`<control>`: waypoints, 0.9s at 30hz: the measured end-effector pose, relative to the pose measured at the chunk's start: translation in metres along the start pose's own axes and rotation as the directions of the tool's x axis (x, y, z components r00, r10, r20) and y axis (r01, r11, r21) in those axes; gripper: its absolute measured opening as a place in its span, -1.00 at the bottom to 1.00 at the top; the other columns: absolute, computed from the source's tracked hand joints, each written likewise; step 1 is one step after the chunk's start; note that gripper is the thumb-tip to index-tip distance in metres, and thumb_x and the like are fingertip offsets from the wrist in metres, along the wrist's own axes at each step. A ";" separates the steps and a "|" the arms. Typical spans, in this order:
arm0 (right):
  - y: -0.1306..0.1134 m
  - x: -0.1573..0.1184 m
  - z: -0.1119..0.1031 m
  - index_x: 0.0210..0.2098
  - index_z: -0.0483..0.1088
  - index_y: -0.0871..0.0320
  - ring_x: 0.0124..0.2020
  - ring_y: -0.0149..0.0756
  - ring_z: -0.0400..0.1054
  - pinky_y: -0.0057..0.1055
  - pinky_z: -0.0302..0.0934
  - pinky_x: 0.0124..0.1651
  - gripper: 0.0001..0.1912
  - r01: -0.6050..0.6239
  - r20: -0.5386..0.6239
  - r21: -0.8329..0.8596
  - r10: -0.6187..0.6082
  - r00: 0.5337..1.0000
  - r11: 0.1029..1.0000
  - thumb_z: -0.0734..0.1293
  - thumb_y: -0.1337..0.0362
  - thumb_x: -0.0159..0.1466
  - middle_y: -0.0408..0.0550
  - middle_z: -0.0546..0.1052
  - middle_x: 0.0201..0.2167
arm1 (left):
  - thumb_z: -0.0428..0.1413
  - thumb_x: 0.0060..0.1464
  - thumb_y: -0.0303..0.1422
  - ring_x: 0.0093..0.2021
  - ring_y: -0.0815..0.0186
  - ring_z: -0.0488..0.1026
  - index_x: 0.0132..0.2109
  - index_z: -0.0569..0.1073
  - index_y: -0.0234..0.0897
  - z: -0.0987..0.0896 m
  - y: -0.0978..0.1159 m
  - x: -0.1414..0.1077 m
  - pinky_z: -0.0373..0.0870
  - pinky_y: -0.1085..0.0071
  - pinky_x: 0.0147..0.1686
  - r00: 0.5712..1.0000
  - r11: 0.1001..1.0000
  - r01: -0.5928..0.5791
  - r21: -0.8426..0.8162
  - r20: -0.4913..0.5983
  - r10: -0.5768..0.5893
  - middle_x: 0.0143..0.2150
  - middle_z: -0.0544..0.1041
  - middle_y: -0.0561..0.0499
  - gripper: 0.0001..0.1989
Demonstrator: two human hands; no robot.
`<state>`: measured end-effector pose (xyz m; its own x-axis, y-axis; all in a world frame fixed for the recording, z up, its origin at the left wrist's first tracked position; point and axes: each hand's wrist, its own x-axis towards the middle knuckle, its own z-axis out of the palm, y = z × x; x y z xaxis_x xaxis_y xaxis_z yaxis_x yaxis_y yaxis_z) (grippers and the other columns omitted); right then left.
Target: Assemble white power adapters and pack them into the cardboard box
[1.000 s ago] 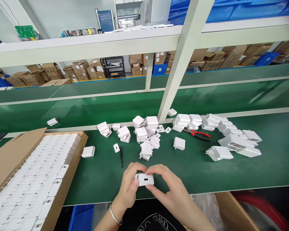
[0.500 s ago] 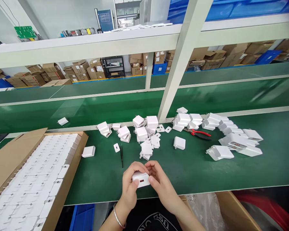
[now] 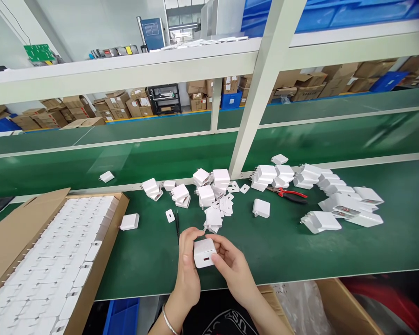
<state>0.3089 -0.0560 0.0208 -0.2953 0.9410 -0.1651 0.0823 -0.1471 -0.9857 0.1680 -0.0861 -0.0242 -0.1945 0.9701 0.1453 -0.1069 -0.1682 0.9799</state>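
Charger point(image 3: 203, 257) in your grasp sits just in from the near edge of the table point(image 3: 146, 270), around the middle of its length, its slotted end turned toward you. Your left hand point(image 3: 187, 272) is partly open, fingers laid close together along the charger's left side. Your right hand point(image 3: 234, 270) is half curled, its thumb against the front right corner and its fingers bent about the right side, so both hands have hold of the same charger.

Beyond your left hand, the tweezers point(image 3: 177, 221) lie pointing toward the near edge, with 1 slotted cover point(image 3: 170, 215) just beside them. More covers point(image 3: 226, 204) are heaped among the white plugs point(image 3: 205, 195) bunched toward the far edge. To the right, 1 plug point(image 3: 261, 208) lies apart, and the red-handled pliers point(image 3: 287, 194) rest near the far edge, with a long cluster of plugs point(image 3: 338, 204) beyond them.

At the table's left end stands an open carton point(image 3: 104, 242) filled with rows of plugs point(image 3: 52, 260). Past the far edge, 2 plugs point(image 3: 107, 177) lie well apart on the green belt point(image 3: 153, 160).
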 end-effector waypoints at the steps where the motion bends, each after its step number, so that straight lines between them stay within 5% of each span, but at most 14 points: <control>1: 0.000 0.000 0.000 0.12 0.48 0.08 -0.17 -0.18 0.44 -0.25 0.40 -0.03 -0.53 0.004 -0.010 -0.002 -0.004 1.000 1.000 0.41 -0.08 0.37 -0.01 0.53 -0.21 | -0.42 0.46 0.05 0.17 0.03 0.36 0.24 0.39 -0.12 0.000 0.000 -0.001 0.35 0.08 0.13 1.000 1.000 0.018 -0.003 -0.015 -0.018 0.19 0.36 -0.18 -0.36; 7: 0.003 0.001 0.002 0.11 0.50 0.09 -0.18 -0.15 0.48 -0.24 0.45 -0.06 -0.50 0.013 -0.055 -0.038 -0.015 0.998 0.999 0.41 -0.11 0.35 0.03 0.56 -0.21 | -0.17 0.50 -0.10 0.03 0.11 0.47 0.17 0.45 -0.18 -0.001 0.004 -0.004 0.40 0.21 0.03 0.998 0.997 0.030 0.078 0.055 -0.034 0.06 0.51 -0.15 -0.58; 18: 0.011 -0.004 0.013 0.15 0.49 0.08 0.05 -0.06 0.51 -0.20 0.44 0.07 -0.56 0.041 -0.077 -0.155 -0.053 0.996 0.987 0.38 -0.02 0.40 0.11 0.58 0.12 | -0.25 0.51 -0.07 0.24 0.04 0.40 0.16 0.56 -0.12 -0.002 0.014 -0.005 0.17 -0.04 0.36 0.988 0.980 0.149 0.129 0.021 -0.153 0.15 0.57 -0.12 -0.47; 22: 0.009 -0.006 0.008 0.14 0.51 0.08 0.15 -0.04 0.46 -0.17 0.38 0.19 -0.52 0.009 -0.085 -0.091 -0.017 0.996 0.996 0.21 -0.09 0.50 0.10 0.57 0.15 | -0.26 0.51 -0.07 0.23 0.03 0.39 0.16 0.55 -0.11 -0.002 0.014 -0.006 0.22 -0.03 0.32 0.985 0.979 0.166 0.121 0.027 -0.170 0.15 0.55 -0.13 -0.47; 27: 0.011 -0.004 0.009 0.12 0.52 0.09 0.12 -0.04 0.46 -0.22 0.40 0.11 -0.50 -0.002 -0.082 -0.079 -0.004 0.997 0.997 0.27 -0.14 0.45 0.10 0.58 0.10 | -0.25 0.52 -0.11 0.16 0.08 0.41 0.16 0.53 -0.14 -0.001 0.010 -0.007 0.29 0.06 0.23 0.987 0.982 0.148 0.117 0.043 -0.153 0.13 0.54 -0.14 -0.50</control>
<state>0.3023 -0.0644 0.0108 -0.2169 0.9634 -0.1573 0.1582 -0.1243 -0.9796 0.1674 -0.0952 -0.0153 -0.1335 0.9910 -0.0010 -0.0194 -0.0016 0.9998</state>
